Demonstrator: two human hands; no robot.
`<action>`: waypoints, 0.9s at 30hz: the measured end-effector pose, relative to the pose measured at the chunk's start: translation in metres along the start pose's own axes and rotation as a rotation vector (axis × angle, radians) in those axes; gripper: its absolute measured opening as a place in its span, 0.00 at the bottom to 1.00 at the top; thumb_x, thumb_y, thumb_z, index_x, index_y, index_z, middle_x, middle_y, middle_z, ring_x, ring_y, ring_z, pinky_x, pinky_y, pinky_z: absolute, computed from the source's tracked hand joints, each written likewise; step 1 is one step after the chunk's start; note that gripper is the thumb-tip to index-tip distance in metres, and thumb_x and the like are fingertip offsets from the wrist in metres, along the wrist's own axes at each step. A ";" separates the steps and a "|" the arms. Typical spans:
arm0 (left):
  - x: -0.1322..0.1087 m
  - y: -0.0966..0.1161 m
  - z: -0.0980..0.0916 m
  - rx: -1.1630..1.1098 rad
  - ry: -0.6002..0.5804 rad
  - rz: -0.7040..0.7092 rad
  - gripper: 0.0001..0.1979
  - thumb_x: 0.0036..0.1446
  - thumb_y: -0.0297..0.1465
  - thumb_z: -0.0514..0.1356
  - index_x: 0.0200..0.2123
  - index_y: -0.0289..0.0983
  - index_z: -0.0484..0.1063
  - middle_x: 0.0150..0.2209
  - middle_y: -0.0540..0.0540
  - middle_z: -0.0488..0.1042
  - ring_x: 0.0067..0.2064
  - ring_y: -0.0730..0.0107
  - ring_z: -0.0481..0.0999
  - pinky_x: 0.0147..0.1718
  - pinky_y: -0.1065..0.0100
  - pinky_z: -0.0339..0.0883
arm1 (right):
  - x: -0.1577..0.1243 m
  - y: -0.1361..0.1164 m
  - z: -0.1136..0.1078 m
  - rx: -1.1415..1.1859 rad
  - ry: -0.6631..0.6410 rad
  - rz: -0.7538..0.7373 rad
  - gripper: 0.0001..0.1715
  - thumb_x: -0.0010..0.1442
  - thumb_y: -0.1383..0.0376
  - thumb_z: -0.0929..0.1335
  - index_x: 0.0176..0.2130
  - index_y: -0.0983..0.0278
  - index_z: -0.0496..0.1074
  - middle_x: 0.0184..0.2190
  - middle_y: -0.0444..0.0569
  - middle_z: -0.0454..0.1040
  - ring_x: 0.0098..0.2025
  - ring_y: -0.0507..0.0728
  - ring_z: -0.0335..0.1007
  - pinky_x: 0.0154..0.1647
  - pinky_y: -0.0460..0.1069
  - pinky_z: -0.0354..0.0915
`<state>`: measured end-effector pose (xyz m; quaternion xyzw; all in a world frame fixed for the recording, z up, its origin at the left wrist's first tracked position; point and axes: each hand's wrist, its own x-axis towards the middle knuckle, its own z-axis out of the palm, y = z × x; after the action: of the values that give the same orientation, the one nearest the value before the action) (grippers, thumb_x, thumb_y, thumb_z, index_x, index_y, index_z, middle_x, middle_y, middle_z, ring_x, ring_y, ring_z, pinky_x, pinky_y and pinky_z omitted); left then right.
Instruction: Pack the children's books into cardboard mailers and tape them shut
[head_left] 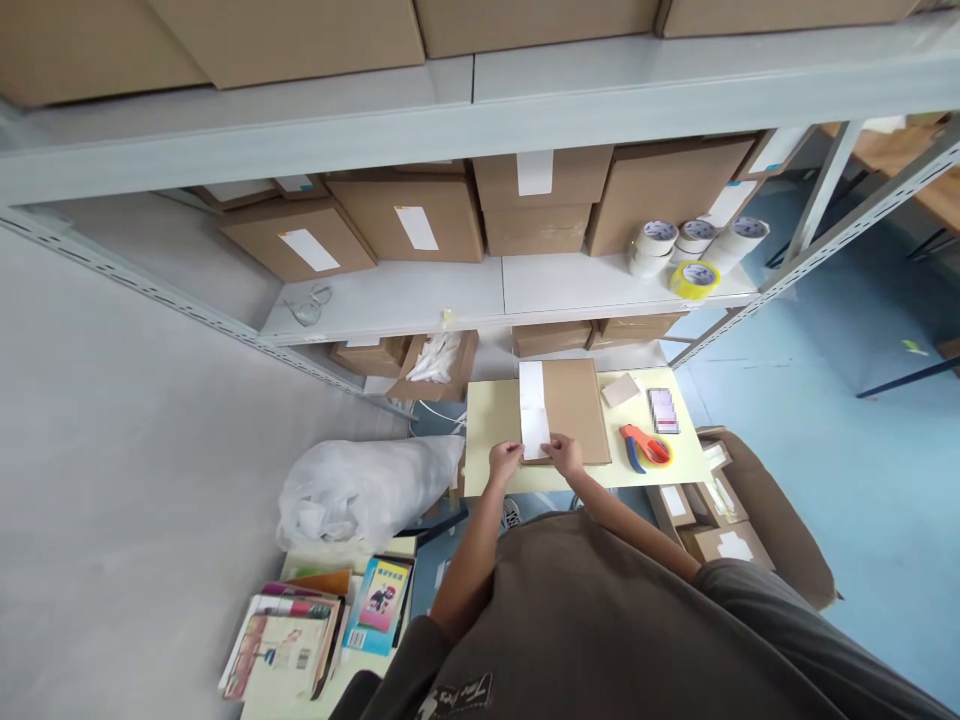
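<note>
A flat cardboard box (577,405) lies on the pale yellow table. Along its left side runs a long white label (533,400), lying over the cardboard. My left hand (506,461) is closed at the label's lower left corner, with fingertips pinched on its edge. At the lower right corner my right hand (565,456) also pinches the label, resting over the box's near part. Right of the box are an orange and blue tape dispenser (646,447), a phone (664,410) and a small brownish card (621,390).
Shelves hold boxes, tape rolls (696,237) and a yellow tape roll (694,280). An open carton (780,510) of smaller boxes stands right of the table (491,400). At left are a plastic-wrapped bundle (367,490) and stacked books (289,640).
</note>
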<state>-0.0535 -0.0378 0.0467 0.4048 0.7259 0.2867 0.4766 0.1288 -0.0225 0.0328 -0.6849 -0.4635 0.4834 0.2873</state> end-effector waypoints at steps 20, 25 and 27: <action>-0.002 -0.007 0.008 0.303 0.047 0.016 0.12 0.58 0.33 0.62 0.26 0.38 0.83 0.28 0.43 0.83 0.34 0.60 0.81 0.33 0.68 0.63 | -0.013 0.009 0.016 -0.374 0.110 0.067 0.18 0.59 0.61 0.75 0.47 0.57 0.69 0.32 0.41 0.79 0.37 0.58 0.77 0.36 0.48 0.57; -0.002 -0.004 0.009 0.329 0.046 -0.030 0.09 0.57 0.33 0.64 0.28 0.39 0.84 0.31 0.42 0.85 0.38 0.58 0.83 0.34 0.68 0.63 | -0.014 0.004 0.017 -0.393 0.081 0.087 0.16 0.60 0.62 0.76 0.45 0.57 0.69 0.34 0.44 0.81 0.39 0.59 0.79 0.37 0.48 0.59; -0.002 -0.003 0.009 0.345 0.050 -0.034 0.08 0.56 0.33 0.65 0.28 0.39 0.84 0.32 0.41 0.85 0.38 0.57 0.84 0.34 0.68 0.64 | -0.013 0.002 0.017 -0.437 0.066 0.095 0.16 0.61 0.62 0.76 0.46 0.57 0.70 0.36 0.46 0.82 0.40 0.60 0.80 0.38 0.49 0.60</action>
<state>-0.0454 -0.0411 0.0420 0.4609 0.7826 0.1598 0.3868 0.1125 -0.0358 0.0300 -0.7674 -0.5146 0.3619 0.1239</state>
